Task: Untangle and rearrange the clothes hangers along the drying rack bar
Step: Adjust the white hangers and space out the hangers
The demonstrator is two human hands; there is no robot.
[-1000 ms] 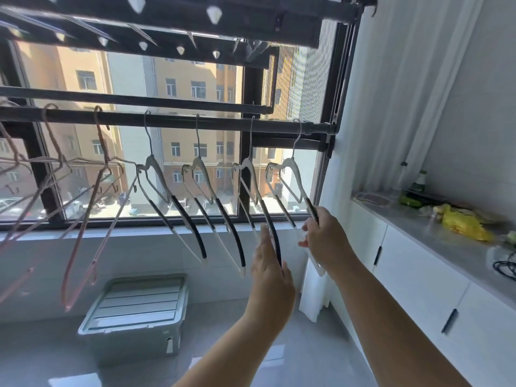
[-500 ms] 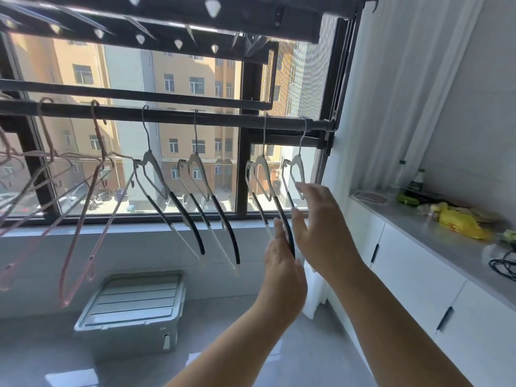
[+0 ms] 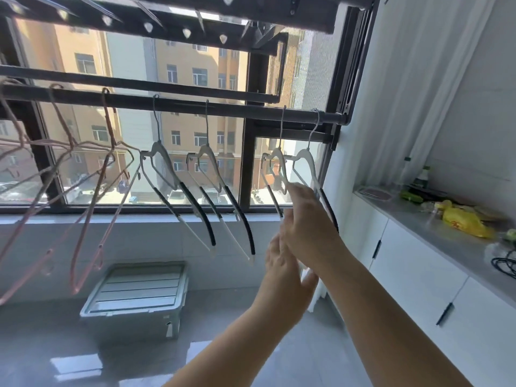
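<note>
Under the drying rack bar (image 3: 223,110), right hand (image 3: 308,227) and left hand (image 3: 282,272) hover released beside spaced white hangers (image 3: 305,157); tangled pink hangers (image 3: 110,127) likely need grasping next.

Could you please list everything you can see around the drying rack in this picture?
drying rack bar: one, dark, across the window.
white-and-black hangers: four, hung apart on the bar's right half.
pink hangers: at least three, overlapping, on the bar's left part.
storage box: one, pale grey, lidded, on the floor under the window.
curtain: one, white, right of the window.
counter: one, grey top over white cabinets, along the right wall.
yellow bag: one, on the counter.
black cable: one, on the counter's near end.
left hand: open, raised below the rightmost hangers.
right hand: open, fingers by the two rightmost hangers.
</note>
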